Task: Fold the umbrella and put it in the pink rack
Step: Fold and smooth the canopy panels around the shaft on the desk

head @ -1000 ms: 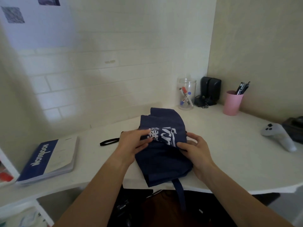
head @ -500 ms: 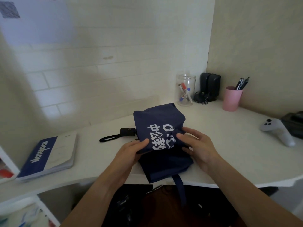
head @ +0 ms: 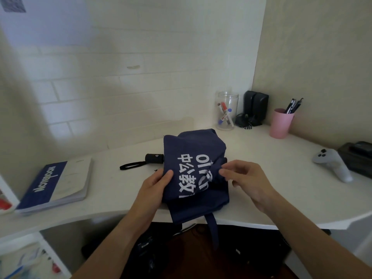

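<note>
On the white desk, near edge, our left hand pinches the navy umbrella canopy's left side; right hand half-curled, fingertips gripping its right fold.

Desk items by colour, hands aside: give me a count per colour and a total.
Navy: 2, umbrella, notebook
Pink: 1, cup
Clear: 1, jar
Black: 2, speakers, box
White: 1, controller
Total: 7
</note>
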A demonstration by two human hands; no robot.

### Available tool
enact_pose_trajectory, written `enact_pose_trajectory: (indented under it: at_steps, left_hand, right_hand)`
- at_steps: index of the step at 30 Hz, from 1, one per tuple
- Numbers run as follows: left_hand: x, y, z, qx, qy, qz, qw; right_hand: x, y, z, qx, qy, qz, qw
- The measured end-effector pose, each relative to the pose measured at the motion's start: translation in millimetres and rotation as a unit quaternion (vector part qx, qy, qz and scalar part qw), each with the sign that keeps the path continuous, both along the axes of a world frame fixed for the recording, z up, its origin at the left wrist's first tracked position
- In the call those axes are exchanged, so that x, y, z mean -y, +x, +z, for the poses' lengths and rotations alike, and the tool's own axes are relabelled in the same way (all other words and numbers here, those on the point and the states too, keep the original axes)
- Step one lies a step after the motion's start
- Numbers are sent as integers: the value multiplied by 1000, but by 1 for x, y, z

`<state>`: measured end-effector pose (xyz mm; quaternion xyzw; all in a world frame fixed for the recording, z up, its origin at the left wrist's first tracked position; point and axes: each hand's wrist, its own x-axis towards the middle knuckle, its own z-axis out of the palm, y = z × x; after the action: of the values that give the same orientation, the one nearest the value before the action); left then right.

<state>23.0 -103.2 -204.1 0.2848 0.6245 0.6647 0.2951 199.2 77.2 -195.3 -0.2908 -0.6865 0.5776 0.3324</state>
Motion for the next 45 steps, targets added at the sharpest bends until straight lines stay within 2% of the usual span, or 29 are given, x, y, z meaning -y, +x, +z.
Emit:
enact_pose_trajectory:
  at_steps: [4, 6, 8, 10, 13, 16, 17, 19, 21, 24, 26, 28, 30, 31, 32, 34, 36, 38, 41, 45]
  left_hand:
    - [0, -1, -3, 8, -8, 37, 999]
    - [0, -2, -4, 5, -27, 43, 999]
    - [-1, -1, -5, -5, -47, 45, 998]
    - [-2, -1, -5, -11, -57, 49, 997]
    - [0, 1, -5, -12, -58, 50, 997]
    - [4, 2, -5, -31, -59, 51, 996]
    - [5, 2, -5, -62, -68, 56, 994]
    - [10, 1, -9, -191, -112, 82, 972]
    - [16, 0, -16, -345, -176, 113, 915]
    - [20, 2, -22, -496, -205, 142, 832]
    - [19, -1, -20, -572, -157, 121, 796]
    - [15, -6, -12, -663, -126, -17, 738]
    - [11, -9, -4, -701, -139, -178, 676]
    - [9, -10, -2, -694, -154, -227, 665]
    - [8, -12, -2, -682, -166, -251, 666]
    - [6, -13, 0, -670, -172, -264, 672]
    - [6, -12, 1, -658, -169, -273, 681]
    - [6, -11, 1, -646, -166, -276, 692]
    - [6, -9, 2, -632, -156, -280, 706]
    - [5, -8, 1, -610, -150, -270, 730]
  right_hand:
    - [-6, 17, -9, 14, -2, 39, 999]
    - [-3, 16, -11, 45, 101, 7, 994]
    - [4, 14, -10, 65, 282, -24, 957]
    - [10, 14, -4, 86, 421, 12, 903]
    - [12, 14, -5, 107, 538, 20, 836]
    - [11, 19, -10, 96, 603, 9, 792]
    - [11, 21, -12, 102, 615, 24, 781]
    - [12, 25, -17, 122, 629, 60, 765]
    - [11, 26, -23, 147, 633, 91, 755]
    - [13, 26, -28, 182, 625, 117, 750]
    - [15, 26, -22, 216, 608, 131, 753]
    - [15, 22, -10, 253, 556, 144, 778]
    - [10, 9, 7, 243, 467, 99, 845]
    - [1, 0, 16, 212, 408, 34, 888]
    - [-10, -11, 26, 181, 326, -49, 927]
    - [-33, -34, 43, 156, 115, -151, 969]
    - [-50, -53, 53, 139, -49, -125, 981]
    - [-57, -68, 58, 103, -154, -94, 978]
    - [-58, -79, 64, 83, -208, -63, 973]
    - [-54, -69, 72, -27, -220, -8, 975]
